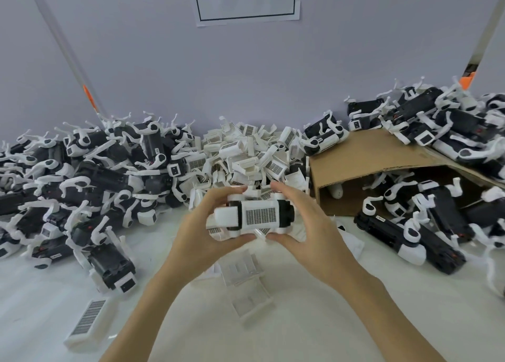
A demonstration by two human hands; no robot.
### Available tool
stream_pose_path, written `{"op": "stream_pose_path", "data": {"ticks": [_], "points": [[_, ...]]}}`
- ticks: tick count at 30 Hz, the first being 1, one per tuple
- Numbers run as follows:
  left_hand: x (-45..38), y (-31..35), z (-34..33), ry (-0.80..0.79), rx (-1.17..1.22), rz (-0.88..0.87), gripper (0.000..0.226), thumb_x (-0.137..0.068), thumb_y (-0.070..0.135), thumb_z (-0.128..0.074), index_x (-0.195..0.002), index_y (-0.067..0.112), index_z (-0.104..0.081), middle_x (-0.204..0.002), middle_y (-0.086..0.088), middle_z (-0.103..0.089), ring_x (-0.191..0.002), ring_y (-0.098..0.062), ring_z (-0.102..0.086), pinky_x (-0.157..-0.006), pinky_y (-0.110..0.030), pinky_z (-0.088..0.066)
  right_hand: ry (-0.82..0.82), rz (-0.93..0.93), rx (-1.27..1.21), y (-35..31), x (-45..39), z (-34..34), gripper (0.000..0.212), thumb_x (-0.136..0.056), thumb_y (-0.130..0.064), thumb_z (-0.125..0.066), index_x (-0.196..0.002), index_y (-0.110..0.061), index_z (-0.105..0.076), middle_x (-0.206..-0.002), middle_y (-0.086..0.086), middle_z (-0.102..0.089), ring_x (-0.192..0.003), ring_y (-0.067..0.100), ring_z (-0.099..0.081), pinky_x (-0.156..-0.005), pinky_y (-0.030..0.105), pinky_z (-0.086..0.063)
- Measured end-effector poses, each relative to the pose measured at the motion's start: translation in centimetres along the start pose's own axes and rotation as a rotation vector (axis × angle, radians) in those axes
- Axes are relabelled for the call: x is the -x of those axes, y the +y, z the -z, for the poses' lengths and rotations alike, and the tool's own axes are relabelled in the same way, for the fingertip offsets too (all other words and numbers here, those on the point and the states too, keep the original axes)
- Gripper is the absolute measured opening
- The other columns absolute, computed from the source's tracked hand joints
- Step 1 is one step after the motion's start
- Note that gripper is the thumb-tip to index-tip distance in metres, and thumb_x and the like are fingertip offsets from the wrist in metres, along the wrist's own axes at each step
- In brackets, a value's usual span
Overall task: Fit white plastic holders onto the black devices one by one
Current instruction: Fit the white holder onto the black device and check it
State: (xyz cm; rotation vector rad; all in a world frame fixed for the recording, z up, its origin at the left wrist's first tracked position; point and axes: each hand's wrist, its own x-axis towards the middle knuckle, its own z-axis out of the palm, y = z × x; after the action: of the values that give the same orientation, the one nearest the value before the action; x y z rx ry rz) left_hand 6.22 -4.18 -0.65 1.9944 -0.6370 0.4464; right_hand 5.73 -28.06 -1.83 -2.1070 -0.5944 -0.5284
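I hold one black device (287, 214) in front of me above the table, with a white plastic holder (254, 215) sitting over its middle, grid side up. My left hand (207, 225) grips its left end, thumb below and fingers curled over the top. My right hand (303, 225) grips the right end the same way. Behind it lies a heap of loose white holders (246, 154). Piles of black devices (82, 175) lie at left, and more black devices (437, 219) at right.
A tipped cardboard box (369, 170) stands at right with devices spilling from it. One loose holder (87, 320) lies at the front left of the white table (273, 320), and clear plastic pieces (246, 285) lie under my hands. A wall with a paper sign (246, 0) is behind.
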Motion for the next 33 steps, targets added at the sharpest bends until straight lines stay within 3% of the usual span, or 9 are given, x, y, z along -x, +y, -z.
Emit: {"op": "stream_pose_path", "data": {"ticks": [3, 6, 12, 16, 19, 22, 28, 30, 33], "points": [[-0.2, -0.3, -0.5, 0.064, -0.295, -0.264, 0.064, -0.081, 0.032, -0.091, -0.136, 0.033, -0.057, -0.151, 0.016, -0.059, -0.137, -0.008, -0.058, -0.106, -0.03, -0.053, -0.032, -0.094, -0.167, 0.2, 0.0, -0.1, 0.103, -0.083, -0.043, -0.086, -0.161, -0.049, -0.02, -0.164, -0.027, -0.029, -0.151, -0.001, -0.033, -0.118, 0.031, -0.038], [-0.3, -0.8, -1.6, 0.052, -0.566, -0.532, 0.068, -0.081, 0.011, -0.092, -0.137, 0.023, -0.055, -0.161, 0.003, -0.049, -0.151, -0.018, -0.045, -0.117, -0.04, -0.044, -0.099, -0.476, -0.564, -0.1, -0.3, 0.4, 0.117, -0.063, -0.072, -0.087, -0.16, -0.047, -0.025, -0.156, -0.006, -0.051, -0.133, 0.01, -0.06, -0.11, 0.037, -0.051], [0.1, -0.3, -2.7, 0.098, -0.634, -0.625, 0.088, -0.07, -0.009, -0.088, -0.139, 0.033, -0.051, -0.169, -0.006, -0.032, -0.156, -0.029, -0.035, -0.12, -0.045, -0.034, -0.074, -0.746, -1.06, 0.4, -0.7, 0.8, 0.062, -0.097, -0.054, -0.063, -0.131, -0.002, -0.068, -0.126, 0.019, -0.073, -0.119, 0.032, -0.071, -0.099, 0.044, -0.059], [0.1, 0.0, -2.5, 0.04, -0.327, -0.277, 0.103, -0.072, 0.047, -0.095, -0.155, 0.044, -0.033, -0.167, 0.001, -0.027, -0.147, -0.022, -0.043, -0.116, -0.041, -0.043, 0.209, -0.644, -0.875, -0.1, -0.9, 0.5, 0.055, -0.088, -0.049, -0.075, -0.127, -0.01, -0.07, -0.117, 0.01, -0.077, -0.114, 0.028, -0.073, -0.093, 0.04, -0.059], [0.3, 0.5, -2.6, -0.062, 0.068, 0.1, 0.106, -0.069, 0.068, -0.087, -0.154, 0.054, -0.027, -0.136, 0.016, -0.057, -0.119, -0.015, -0.065, -0.096, -0.027, -0.054, 0.309, -0.537, -0.717, -0.6, -0.7, 0.3, 0.062, -0.08, -0.055, -0.077, -0.128, -0.018, -0.07, -0.115, 0.002, -0.078, -0.116, 0.017, -0.072, -0.103, 0.039, -0.055], [0.2, 0.6, -2.8, -0.003, 0.198, 0.238, 0.074, -0.081, 0.063, -0.082, -0.144, 0.049, -0.046, -0.108, 0.01, -0.071, -0.096, -0.018, -0.071, -0.09, -0.029, -0.057, 0.294, -0.459, -0.686, -1.1, -0.5, 0.3, 0.06, -0.077, -0.056, -0.076, -0.126, -0.023, -0.07, -0.11, 0.0, -0.08, -0.107, 0.01, -0.074, -0.085, 0.02, -0.058], [-0.3, 1.3, -2.8, 0.172, 0.306, 0.374, 0.053, -0.076, 0.06, -0.076, -0.122, 0.038, -0.066, -0.091, 0.007, -0.079, -0.076, -0.004, -0.069, -0.07, -0.018, -0.053, 0.112, -0.497, -0.703, -0.4, -0.5, -0.2, 0.088, -0.069, -0.081, -0.076, -0.144, -0.041, -0.052, -0.13, 0.0, -0.071, -0.123, 0.013, -0.066, -0.11, 0.047, -0.049], [-0.4, 1.3, -2.5, 0.241, 0.411, 0.545, 0.049, -0.078, 0.066, -0.072, -0.116, 0.036, -0.072, -0.088, 0.006, -0.077, -0.074, -0.008, -0.065, -0.066, -0.027, -0.051, 0.048, -0.382, -0.712, -0.3, -0.3, 0.1, 0.095, -0.071, -0.076, -0.08, -0.152, -0.057, -0.034, -0.154, 0.005, -0.05, -0.13, 0.019, -0.062, -0.111, 0.049, -0.05], [-0.7, 0.9, -1.7, 0.224, 0.731, 0.699, 0.045, -0.088, 0.056, -0.072, -0.11, 0.018, -0.082, -0.093, -0.012, -0.074, -0.071, -0.024, -0.063, -0.056, -0.032, -0.054, 0.005, -0.005, -0.156, 0.0, 0.0, 0.3, 0.099, -0.083, -0.061, -0.081, -0.16, -0.055, -0.018, -0.172, -0.015, -0.007, -0.155, 0.01, -0.029, -0.117, 0.046, -0.038]]}}
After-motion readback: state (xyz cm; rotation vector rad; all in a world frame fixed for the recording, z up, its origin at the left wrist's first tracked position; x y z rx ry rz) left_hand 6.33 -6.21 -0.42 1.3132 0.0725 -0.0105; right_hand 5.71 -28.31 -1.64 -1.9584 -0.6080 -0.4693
